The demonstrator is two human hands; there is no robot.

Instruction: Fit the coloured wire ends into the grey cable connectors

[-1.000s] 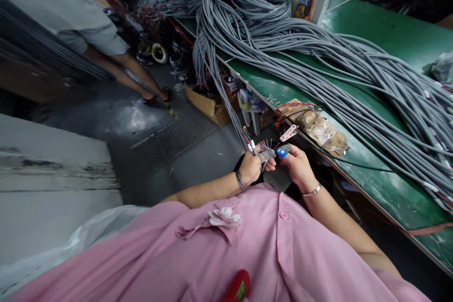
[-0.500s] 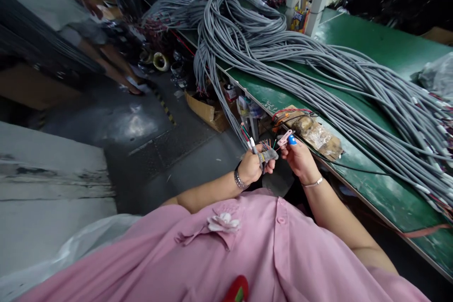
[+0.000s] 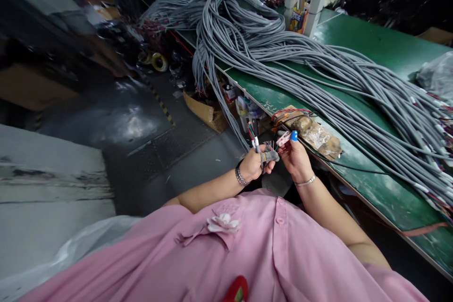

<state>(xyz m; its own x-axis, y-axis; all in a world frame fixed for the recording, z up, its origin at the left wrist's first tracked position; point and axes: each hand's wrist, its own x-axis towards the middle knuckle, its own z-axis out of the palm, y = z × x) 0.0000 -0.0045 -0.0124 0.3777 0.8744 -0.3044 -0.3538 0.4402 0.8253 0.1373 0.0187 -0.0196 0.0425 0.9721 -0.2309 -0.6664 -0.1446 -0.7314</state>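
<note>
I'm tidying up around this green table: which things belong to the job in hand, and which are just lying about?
Apparently in the job:
grey cable in the left hand
coloured wires between the hands
pink clip at the right hand
probably the cable bundle on the green table

Seemingly just lying about:
cardboard box
yellow roll
plastic bag

Looked like a cable workshop or small factory floor, tbh. Had a long green worktop heaped with big bundles of grey cables, pretty much a dead giveaway. Also had black-and-yellow striped tape on a shiny dark floor, plus an open cardboard box down beside the worktop and a yellow ring-shaped roll farther back.
</note>
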